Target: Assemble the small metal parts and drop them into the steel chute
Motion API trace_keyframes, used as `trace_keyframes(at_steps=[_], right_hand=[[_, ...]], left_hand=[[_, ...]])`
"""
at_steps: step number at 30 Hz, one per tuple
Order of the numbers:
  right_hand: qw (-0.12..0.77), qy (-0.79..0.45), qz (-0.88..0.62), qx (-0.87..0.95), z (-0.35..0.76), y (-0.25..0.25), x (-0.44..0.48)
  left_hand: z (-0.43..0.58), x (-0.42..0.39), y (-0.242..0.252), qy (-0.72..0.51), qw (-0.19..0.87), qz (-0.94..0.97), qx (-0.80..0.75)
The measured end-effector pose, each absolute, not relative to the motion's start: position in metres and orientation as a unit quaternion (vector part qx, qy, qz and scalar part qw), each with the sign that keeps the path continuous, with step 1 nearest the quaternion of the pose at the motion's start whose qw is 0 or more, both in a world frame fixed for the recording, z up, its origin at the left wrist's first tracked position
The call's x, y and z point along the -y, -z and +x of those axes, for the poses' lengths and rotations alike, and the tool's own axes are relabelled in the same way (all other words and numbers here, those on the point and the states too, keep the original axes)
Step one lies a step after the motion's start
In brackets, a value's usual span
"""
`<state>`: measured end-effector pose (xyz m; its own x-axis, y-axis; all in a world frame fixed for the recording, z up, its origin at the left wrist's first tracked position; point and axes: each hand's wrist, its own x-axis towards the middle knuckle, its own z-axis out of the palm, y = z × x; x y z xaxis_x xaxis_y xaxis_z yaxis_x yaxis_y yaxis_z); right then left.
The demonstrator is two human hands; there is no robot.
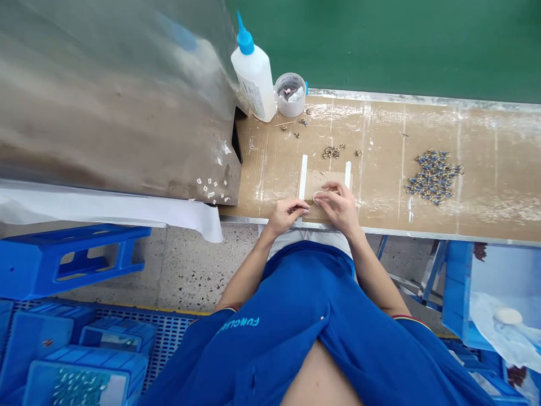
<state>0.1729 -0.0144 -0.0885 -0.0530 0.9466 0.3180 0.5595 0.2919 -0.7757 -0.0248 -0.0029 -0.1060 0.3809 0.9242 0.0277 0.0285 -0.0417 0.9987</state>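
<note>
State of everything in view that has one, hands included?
Left hand: thumb and fingers close together; held item unclear
Right hand: fingers curled at a small pale piece; grip unclear
White bottle: standing, blue nozzle fitted
Round tub: open-topped, bits inside
Metal parts: loose heap
Left white strip: lying flat
Lower-left blue bin: open, teal pieces inside

Factory-like workshop, cardboard-covered bench, pile of small parts, squeeze bottle, stacked blue crates, speckled floor
</note>
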Motion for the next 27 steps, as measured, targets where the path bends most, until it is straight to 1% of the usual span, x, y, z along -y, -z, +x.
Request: trace_keyframes(at_steps=[5,9,16,18,27], right_hand=[[0.409,-0.188,-0.563,0.693,0.181,0.086,0.011],[0.415,-0.221,-0.567,0.676,0.186,0.086,0.015],[0.518,-0.281,-0.589,0.553,0.176,0.085,0.022],[0.531,-0.294,-0.6,0.522,0.172,0.082,0.028],[0.486,-0.285,-0.599,0.57,0.158,0.074,0.043]], left_hand=[[-0.024,0.01,0.109,-0.376,0.601,0.582,-0.398],[-0.021,0.011,0.108,-0.374,0.611,0.572,-0.399],[-0.02,0.01,0.109,-0.354,0.593,0.602,-0.402],[-0.02,0.01,0.109,-0.343,0.593,0.604,-0.408],[-0.02,0.009,0.108,-0.33,0.581,0.622,-0.408]])
